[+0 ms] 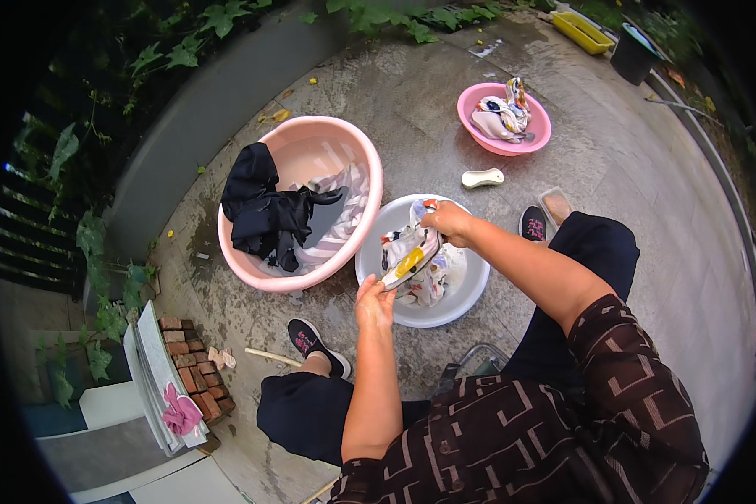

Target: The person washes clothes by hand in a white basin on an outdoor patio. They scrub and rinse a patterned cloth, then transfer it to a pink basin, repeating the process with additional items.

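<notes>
Between my two hands a wet white cloth with a yellow, orange and dark pattern (409, 259) is stretched over a pale grey-white plastic basin (474, 296). My left hand (375, 303) grips its lower end near the basin's left rim. At the upper end, my right hand (448, 222) is closed around a bunched part. The rest of the cloth hangs into the basin, where whitish, sudsy water shows. To the left stands a large pink tub (370, 148) of water, touching or nearly touching the basin. Black fabric (271, 217) and striped cloth (346, 220) lie in it.
A small pink basin (510, 148) with patterned cloth stands beyond, near a white scrub brush (482, 178). A clear container (555, 205) sits by my right shoe (533, 223). Stacked bricks (192, 365) and boards with a pink cloth (181, 411) are at left. A grey wall (227, 82) borders the paving.
</notes>
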Action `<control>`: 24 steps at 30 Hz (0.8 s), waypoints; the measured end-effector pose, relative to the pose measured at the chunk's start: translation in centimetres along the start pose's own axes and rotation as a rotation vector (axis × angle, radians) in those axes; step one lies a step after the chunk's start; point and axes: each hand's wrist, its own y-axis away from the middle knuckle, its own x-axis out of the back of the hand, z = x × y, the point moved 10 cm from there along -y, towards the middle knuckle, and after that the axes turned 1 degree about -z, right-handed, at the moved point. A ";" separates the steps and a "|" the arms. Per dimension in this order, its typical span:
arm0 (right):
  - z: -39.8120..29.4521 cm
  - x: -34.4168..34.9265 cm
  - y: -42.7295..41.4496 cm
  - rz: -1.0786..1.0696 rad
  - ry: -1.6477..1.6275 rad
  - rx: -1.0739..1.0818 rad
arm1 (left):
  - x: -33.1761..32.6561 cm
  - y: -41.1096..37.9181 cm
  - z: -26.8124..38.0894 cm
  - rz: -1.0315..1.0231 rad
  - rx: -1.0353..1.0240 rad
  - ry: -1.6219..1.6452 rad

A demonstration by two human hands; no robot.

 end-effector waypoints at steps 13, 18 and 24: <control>-12.3 0.5 4.7 -0.178 -0.236 0.237 | -14.4 9.2 11.8 -0.327 -0.760 -1.532; -6.4 -0.3 4.8 -0.439 0.351 0.426 | -20.5 12.0 13.4 -0.694 -0.228 -0.494; 1.3 -0.5 3.1 -0.372 0.681 0.359 | -17.9 10.2 13.8 -0.622 -0.203 -0.327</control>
